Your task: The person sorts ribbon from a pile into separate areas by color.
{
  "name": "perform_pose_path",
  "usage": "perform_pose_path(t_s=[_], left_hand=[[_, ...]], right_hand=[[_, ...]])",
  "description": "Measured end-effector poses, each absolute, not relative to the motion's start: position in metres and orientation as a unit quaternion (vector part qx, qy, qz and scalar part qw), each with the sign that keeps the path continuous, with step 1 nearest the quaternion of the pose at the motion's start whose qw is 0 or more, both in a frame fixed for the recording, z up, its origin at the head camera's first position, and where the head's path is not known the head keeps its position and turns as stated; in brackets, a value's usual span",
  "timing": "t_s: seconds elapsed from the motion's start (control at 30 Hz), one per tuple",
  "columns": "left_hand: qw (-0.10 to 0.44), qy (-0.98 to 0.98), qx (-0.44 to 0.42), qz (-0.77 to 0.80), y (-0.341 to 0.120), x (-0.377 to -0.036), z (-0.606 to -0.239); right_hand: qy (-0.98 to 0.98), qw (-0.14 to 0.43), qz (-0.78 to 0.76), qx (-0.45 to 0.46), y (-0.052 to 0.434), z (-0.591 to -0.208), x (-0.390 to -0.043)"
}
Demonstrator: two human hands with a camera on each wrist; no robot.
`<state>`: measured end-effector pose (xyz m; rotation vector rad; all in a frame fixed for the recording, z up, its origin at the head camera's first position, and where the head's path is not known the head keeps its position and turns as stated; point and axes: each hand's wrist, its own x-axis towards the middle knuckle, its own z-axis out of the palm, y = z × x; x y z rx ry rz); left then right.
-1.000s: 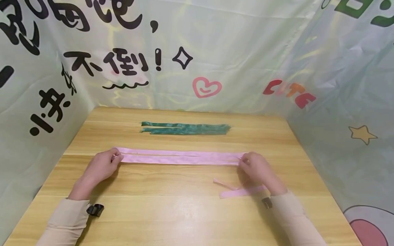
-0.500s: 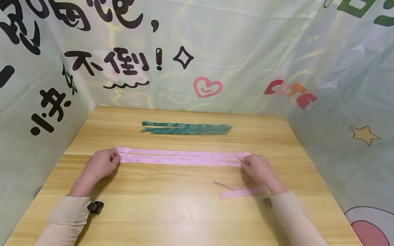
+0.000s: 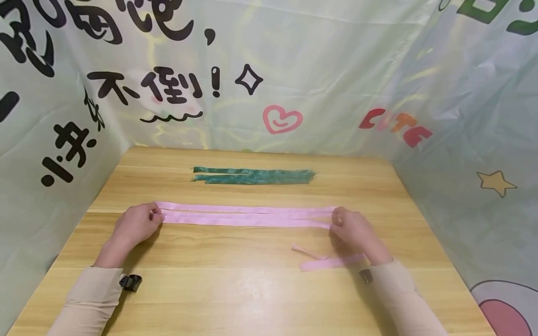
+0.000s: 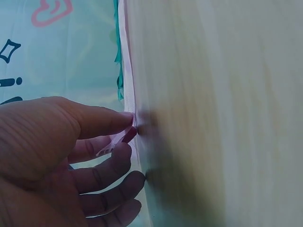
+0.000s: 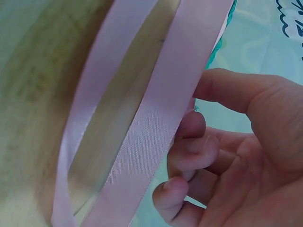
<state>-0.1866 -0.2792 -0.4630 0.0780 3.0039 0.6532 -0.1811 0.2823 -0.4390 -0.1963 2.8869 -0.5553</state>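
Note:
Several lengths of pink ribbon (image 3: 244, 218) run side by side across the middle of the table, stretched between the two hands. At their left ends, my left hand (image 3: 136, 223) pinches the ribbon between thumb and index finger. In the left wrist view a short pink tail (image 4: 110, 145) sticks out by these fingertips, the other fingers loosely bent. My right hand (image 3: 355, 231) pinches the right ends, its fingers curled and partly hiding them. Near that hand the strips fan slightly apart. The right wrist view shows wide pink ribbon (image 5: 147, 118) passing in front of the fingertips.
A loose pink ribbon piece (image 3: 323, 265) lies on the wooden table (image 3: 235, 298) beneath the right wrist. Farther back lie several dark green ribbon strips (image 3: 269, 177). Printed fabric walls (image 3: 328, 70) enclose the back and both sides.
My right hand has shifted slightly to the right and its fingers have changed position. The pink strips show wider gaps at the right end. My left hand has barely moved.

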Motion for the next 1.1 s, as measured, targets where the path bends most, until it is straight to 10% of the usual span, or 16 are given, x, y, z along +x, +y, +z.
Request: perform_pose_path(t_s=[1.1], left_hand=[[-0.129,0.967,0.046,0.217,-0.259,-0.179,-0.447]], right_hand=[[0.976,0.035,-0.207,-0.061,0.288,-0.434,-0.181]])
